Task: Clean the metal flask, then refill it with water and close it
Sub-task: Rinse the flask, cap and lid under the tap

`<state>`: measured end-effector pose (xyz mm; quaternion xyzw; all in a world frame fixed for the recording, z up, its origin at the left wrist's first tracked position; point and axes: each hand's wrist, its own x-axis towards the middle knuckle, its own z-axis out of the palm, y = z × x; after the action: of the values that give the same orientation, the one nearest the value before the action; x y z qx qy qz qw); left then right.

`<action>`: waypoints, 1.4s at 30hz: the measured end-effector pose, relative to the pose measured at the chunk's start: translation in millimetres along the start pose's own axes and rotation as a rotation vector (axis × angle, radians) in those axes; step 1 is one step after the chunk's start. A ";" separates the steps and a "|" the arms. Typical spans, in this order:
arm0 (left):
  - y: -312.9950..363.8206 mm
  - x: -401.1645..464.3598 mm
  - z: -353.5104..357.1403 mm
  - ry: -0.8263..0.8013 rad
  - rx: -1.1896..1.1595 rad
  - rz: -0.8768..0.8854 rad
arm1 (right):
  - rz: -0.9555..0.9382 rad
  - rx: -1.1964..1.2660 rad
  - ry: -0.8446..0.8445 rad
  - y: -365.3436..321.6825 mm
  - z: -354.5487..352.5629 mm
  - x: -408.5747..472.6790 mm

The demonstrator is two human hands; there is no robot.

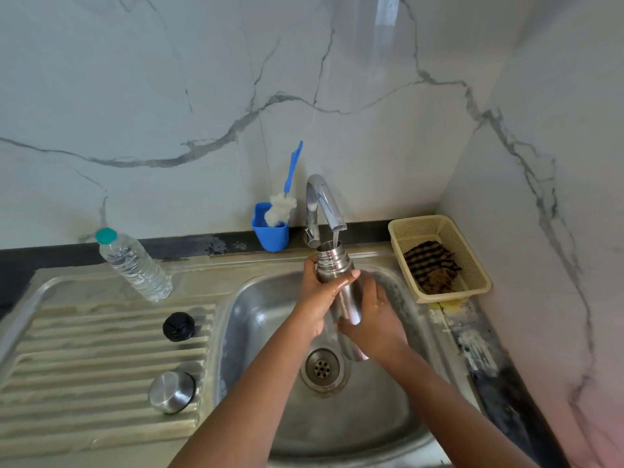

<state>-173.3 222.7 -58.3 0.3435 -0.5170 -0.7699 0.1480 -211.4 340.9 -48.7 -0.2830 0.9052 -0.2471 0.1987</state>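
flask [341,292] open-mouthed under running tap [324,204] | our left hand [319,292] grips its neck | our right hand [374,315] wraps its body over sink [256,298]

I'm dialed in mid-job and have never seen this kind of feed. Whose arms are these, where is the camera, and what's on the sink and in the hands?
There is no machine here: a person works with bare hands. The single picture comes from a wide-angle camera on their head, looking forward and down, so the arms enter from the bottom edge.

The left hand grips the metal flask near its neck; the right hand holds it lower down. The open flask is tilted over the sink basin with its mouth under the tap, and water runs in.

On the ribbed draining board to the left lie a black stopper and a steel cap; behind them stands a plastic water bottle. A bottle brush stands in a blue cup, and a cream basket with cloths sits at right.
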 end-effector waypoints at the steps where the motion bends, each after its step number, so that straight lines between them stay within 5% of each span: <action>1: 4.8 -3.4 0.5 -0.006 -0.003 0.005 | -0.005 0.036 -0.001 -5.3 -1.7 4.4; 7: 18.8 -17.0 -2.6 -0.026 -0.065 -0.113 | -0.084 0.011 0.047 -16.6 -8.3 10.9; 15: -19.3 -47.0 -39.8 0.056 -0.009 -0.444 | -0.066 -0.765 -0.114 -11.8 -8.0 -15.2; 28: -30.8 -73.2 -93.3 0.093 0.072 -0.407 | -0.147 -1.149 -0.064 -17.0 5.8 -30.1; 32: -31.1 -82.6 -111.0 0.103 0.082 -0.403 | -0.235 -1.249 -0.215 -9.0 20.7 -35.7; 42: -26.9 -105.9 -143.2 0.097 0.067 -0.353 | -0.209 -1.284 -0.281 -27.4 41.0 -49.3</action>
<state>4.1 196.4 -75.5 0.4704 -0.4662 -0.7489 0.0240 -142.0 337.7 -55.3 -0.4609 0.8059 0.3625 0.0817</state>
